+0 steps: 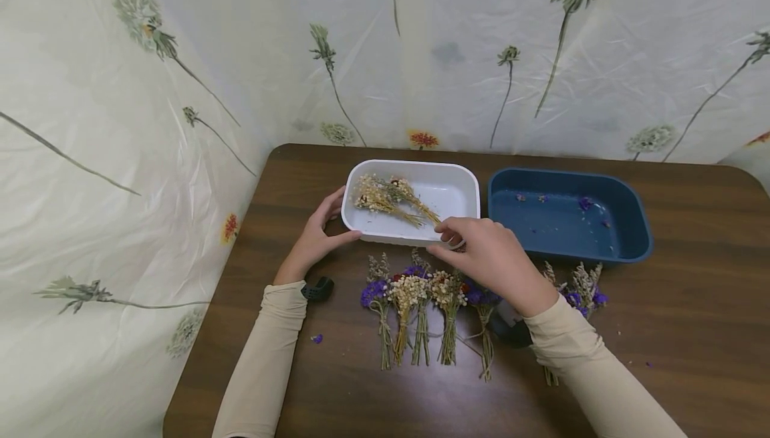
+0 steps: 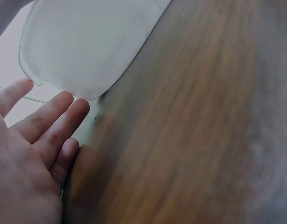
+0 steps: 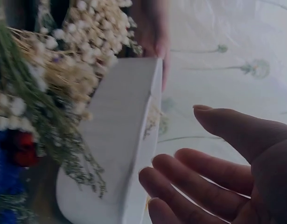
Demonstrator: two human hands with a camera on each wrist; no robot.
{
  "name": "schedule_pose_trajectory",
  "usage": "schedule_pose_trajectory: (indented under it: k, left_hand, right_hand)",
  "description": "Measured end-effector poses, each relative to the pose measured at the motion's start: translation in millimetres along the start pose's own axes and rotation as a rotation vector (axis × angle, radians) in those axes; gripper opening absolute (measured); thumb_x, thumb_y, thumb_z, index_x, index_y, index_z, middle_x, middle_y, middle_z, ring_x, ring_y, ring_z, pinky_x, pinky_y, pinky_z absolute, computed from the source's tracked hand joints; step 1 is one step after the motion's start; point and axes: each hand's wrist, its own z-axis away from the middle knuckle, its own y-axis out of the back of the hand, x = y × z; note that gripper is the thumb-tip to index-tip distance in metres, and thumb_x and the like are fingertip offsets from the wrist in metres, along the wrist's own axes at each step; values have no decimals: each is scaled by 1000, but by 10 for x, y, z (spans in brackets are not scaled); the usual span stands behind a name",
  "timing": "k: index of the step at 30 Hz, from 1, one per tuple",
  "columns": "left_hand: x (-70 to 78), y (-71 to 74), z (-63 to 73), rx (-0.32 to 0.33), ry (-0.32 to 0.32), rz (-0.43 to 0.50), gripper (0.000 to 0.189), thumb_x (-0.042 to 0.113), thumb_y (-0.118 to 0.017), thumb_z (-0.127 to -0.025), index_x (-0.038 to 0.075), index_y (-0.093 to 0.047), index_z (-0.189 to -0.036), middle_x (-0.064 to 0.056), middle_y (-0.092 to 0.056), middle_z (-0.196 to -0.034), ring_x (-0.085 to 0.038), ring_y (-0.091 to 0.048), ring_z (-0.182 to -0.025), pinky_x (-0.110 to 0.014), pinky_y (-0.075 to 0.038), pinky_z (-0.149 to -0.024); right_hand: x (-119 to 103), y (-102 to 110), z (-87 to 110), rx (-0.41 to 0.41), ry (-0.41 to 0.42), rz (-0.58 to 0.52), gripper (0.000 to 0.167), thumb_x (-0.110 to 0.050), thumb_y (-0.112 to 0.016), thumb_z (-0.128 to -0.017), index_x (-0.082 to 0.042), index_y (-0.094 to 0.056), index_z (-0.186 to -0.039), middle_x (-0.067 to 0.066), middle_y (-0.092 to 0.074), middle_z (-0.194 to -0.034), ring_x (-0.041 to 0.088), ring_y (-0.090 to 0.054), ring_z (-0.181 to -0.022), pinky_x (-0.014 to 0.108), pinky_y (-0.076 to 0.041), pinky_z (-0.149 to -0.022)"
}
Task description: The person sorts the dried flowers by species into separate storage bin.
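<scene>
A white tray [image 1: 454, 194] holds a few small bunches of dried cream flowers [image 1: 385, 198]. My left hand [image 1: 315, 237] rests against the tray's left end, thumb at the front corner. Its fingers lie extended along the outer wall in the left wrist view. Over the tray's front right corner is my right hand [image 1: 484, 251], close to the stem ends. In the right wrist view its thumb and fingers [image 3: 199, 184] are apart with nothing between them. Several tied dried-flower bouquets [image 1: 409, 291], purple, cream and red, lie in a row in front of the tray.
To the right of the white tray stands a blue tray [image 1: 631, 237] with scattered petals inside. Another bouquet [image 1: 583, 287] lies partly hidden under the right forearm. Loose purple bits [image 1: 317, 339] dot the brown table [image 1: 692, 304]. A floral-printed sheet [image 1: 451, 90] hangs behind.
</scene>
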Motion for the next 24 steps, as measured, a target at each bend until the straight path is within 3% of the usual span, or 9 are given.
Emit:
schedule_pose_trajectory:
  k: [7, 14, 24]
  left_hand:
    - [-16, -2, -3, 6, -14, 0, 93, 19, -86, -86, 38, -33, -160, -4, -51, -156, -26, -49, -142, -53, -35, -120]
    - [-31, 4, -12, 5, -10, 4, 93, 21, -86, -86, 39, -33, -160, -4, -51, -157, -26, -49, -142, -54, -35, -120]
    - [-31, 2, -12, 3, -24, 4, 94, 16, -85, -86, 37, -33, -161, -5, -51, -157, -27, -49, -142, -54, -35, -120]
  right_hand:
    - [15, -112, 193, 26, -1, 63, 32, -40, -76, -94, -14, -76, -113, 3, -80, -97, 19, -73, -80, 38, -55, -63]
    - [50, -208, 375, 49, -13, 75, 28, -40, -78, -92, -16, -76, -107, -8, -69, -77, 4, -58, -64, 28, -46, -54]
    - [76, -347, 623, 90, -27, 92, 19, -37, -81, -88, -21, -71, -86, -12, -65, -71, 0, -50, -57, 27, -43, -52]
